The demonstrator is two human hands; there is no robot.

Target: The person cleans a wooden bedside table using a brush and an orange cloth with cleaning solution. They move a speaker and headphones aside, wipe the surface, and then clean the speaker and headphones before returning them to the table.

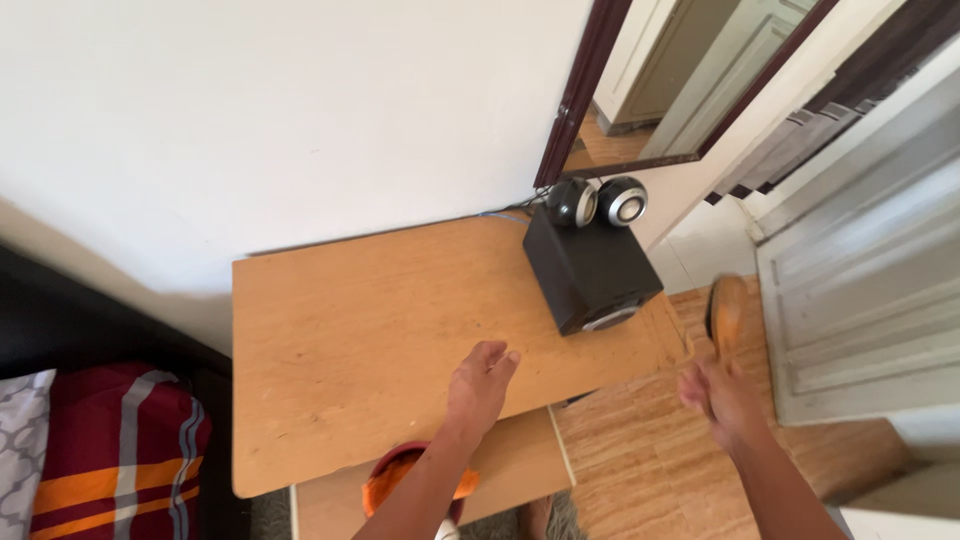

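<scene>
Brush (727, 312) gripped above right hand (722, 392) fingers

There are two bare hands, the left hand (480, 385) and the right hand (718, 392), and one blurred orange oval object (728, 312) in the right one. I count one light brown wooden desk (350, 330), one black box-shaped subwoofer speaker (592, 268), two small round black-and-silver speakers (597, 202) on top of it, and one dark-framed mirror (690, 70). Lower there is one round red bowl with orange cloth (400, 478), and one pillow with maroon, orange and grey stripes (115, 455)
</scene>
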